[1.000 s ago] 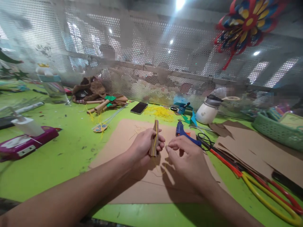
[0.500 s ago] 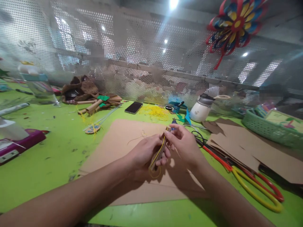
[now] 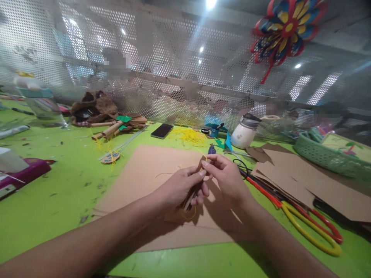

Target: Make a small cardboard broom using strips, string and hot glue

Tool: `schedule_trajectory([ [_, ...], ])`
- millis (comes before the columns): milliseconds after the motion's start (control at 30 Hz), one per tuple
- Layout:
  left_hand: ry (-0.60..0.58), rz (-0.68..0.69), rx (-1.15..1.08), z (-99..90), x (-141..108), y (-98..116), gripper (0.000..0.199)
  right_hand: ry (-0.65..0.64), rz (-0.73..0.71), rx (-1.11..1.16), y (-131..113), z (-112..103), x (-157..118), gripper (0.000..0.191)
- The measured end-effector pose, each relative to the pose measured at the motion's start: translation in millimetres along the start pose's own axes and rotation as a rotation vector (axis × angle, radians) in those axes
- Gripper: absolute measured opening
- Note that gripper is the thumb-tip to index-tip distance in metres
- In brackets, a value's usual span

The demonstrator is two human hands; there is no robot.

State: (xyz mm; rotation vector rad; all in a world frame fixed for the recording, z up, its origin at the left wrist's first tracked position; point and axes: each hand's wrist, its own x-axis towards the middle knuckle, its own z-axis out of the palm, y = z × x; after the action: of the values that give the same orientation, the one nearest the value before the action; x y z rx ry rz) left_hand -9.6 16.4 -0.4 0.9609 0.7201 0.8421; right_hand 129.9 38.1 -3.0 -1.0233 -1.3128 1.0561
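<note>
Over the brown cardboard sheets, my left hand is wrapped round a narrow folded cardboard piece, its thumb pressed along the top side. A yellow string hangs in a loop below the piece's lower end and shows again at its upper end. My right hand pinches that upper end, where the string runs; whether the fingertips grip string, cardboard or both is hard to make out. Much of the piece is hidden by my fingers.
Large scissors with red and yellow handles lie at right, beside cut cardboard and a green basket. Farther back are a phone, yellow shredded strands, a white bottle and rolled cardboard tubes. A purple power strip lies left.
My left thumb has moved up over the folded cardboard and now covers the string that showed along it. The string now arcs above the piece's upper end. The view has shifted slightly.
</note>
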Motion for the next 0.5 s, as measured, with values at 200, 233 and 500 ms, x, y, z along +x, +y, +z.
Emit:
schedule_trajectory([
  [200, 0.000, 0.004, 0.049, -5.7, 2, -6, 0.019, 0.016, 0.035, 0.058, -6, -4, 0, 0.020],
  [233, -0.009, -0.001, 0.055, -6.4, 2, -6, 0.019, 0.006, 0.046, 0.085, -7, -6, 1, 0.023],
  [500, -0.108, -0.045, 0.205, -3.4, -3, -3, 0.029, 0.000, 0.142, 0.215, -13, -18, 10, 0.026],
])
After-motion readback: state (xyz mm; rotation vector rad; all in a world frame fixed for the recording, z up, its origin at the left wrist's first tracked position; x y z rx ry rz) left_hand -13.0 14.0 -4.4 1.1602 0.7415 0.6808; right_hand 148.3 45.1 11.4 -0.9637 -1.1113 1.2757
